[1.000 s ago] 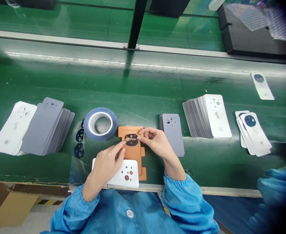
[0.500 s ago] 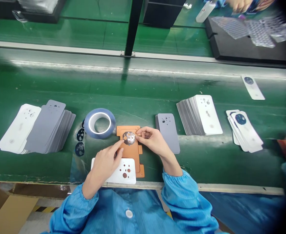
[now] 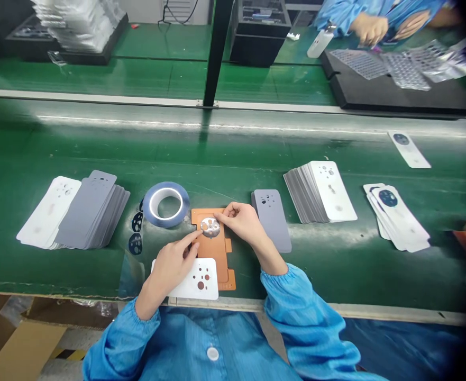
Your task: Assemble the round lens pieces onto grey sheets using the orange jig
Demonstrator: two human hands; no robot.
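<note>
An orange fixture plate [image 3: 212,259] lies before me with a shiny round disc full of holes [image 3: 210,227] near its far end. My right hand [image 3: 240,219] pinches at the right edge of this disc with thumb and forefinger. The stretched index finger of my left hand [image 3: 173,267] touches the disc's left edge. Curled over a white phone back panel with holes [image 3: 201,280], that hand's other fingers seem to keep hold of it; their tips are hidden. The panel lies crosswise over the fixture's near left part.
Left of the fixture are a blue tape roll [image 3: 149,211], dark perforated discs on clear film [image 3: 135,243] and fanned grey and white panels [image 3: 85,217]. To the right stand grey panels [image 3: 273,222], a fanned stack [image 3: 331,193] and panels with dark discs [image 3: 403,222]. A co-worker's hands [image 3: 369,29] show beyond the divider.
The view has tilted up slightly. My right fingers have shifted a little left and farther over the disc's edge. My left hand stays with its index finger at the disc.
</note>
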